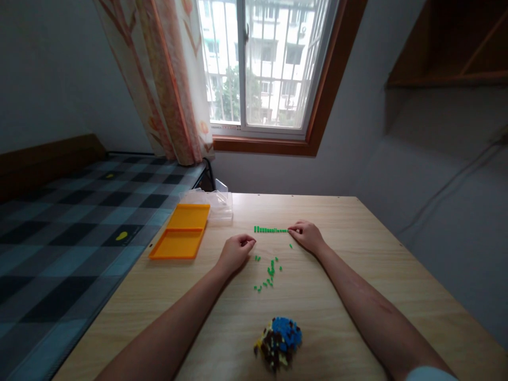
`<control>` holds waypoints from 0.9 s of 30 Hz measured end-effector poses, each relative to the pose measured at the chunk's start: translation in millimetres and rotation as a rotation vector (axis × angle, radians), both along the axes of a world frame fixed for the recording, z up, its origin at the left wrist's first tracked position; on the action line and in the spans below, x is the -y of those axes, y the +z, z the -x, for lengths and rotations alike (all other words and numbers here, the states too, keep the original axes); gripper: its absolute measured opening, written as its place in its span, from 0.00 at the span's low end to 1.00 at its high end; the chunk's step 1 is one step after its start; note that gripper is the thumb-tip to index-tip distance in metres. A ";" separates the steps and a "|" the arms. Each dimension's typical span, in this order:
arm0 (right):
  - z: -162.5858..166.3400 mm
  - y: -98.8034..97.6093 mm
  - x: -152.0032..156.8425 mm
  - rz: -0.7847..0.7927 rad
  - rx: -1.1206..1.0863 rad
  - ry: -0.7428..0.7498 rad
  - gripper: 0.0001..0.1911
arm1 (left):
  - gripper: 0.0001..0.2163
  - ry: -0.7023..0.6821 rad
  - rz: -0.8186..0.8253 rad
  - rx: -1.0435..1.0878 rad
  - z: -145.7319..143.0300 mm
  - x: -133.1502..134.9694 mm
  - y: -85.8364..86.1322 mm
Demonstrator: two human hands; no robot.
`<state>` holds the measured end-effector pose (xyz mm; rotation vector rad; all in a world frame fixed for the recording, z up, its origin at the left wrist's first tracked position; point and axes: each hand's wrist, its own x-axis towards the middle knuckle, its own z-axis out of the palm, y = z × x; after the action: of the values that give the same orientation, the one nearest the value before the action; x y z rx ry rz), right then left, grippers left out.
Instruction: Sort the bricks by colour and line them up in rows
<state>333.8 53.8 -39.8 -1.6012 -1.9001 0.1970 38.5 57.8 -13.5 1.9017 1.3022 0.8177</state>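
Note:
A short row of small green beads (270,229) lies in a line on the wooden table (357,317). My right hand (307,236) rests at the row's right end, fingers pinched together against the last bead. My left hand (235,253) lies curled on the table just below the row's left end; what it holds, if anything, is hidden. Several loose green beads (270,272) are scattered between my forearms. A heap of blue, brown and yellow beads (278,341) sits nearer to me.
An open orange case (181,231) lies at the table's left, with a clear plastic box (212,203) behind it. A bed with a checked cover (59,238) runs along the left. A window (265,69) and a curtain (166,79) are beyond the table.

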 end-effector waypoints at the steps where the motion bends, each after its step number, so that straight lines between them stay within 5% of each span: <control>1: -0.2 0.1 0.2 0.002 0.000 0.002 0.09 | 0.15 -0.001 -0.002 0.000 -0.1 0.2 0.2; 27: 2.0 3.9 3.0 0.031 -0.010 -0.018 0.10 | 0.14 -0.001 -0.010 0.005 -0.4 1.4 0.7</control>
<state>331.8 50.8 -35.9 -1.6344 -1.8835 0.2273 39.0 56.4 -12.8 1.9069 1.2964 0.8288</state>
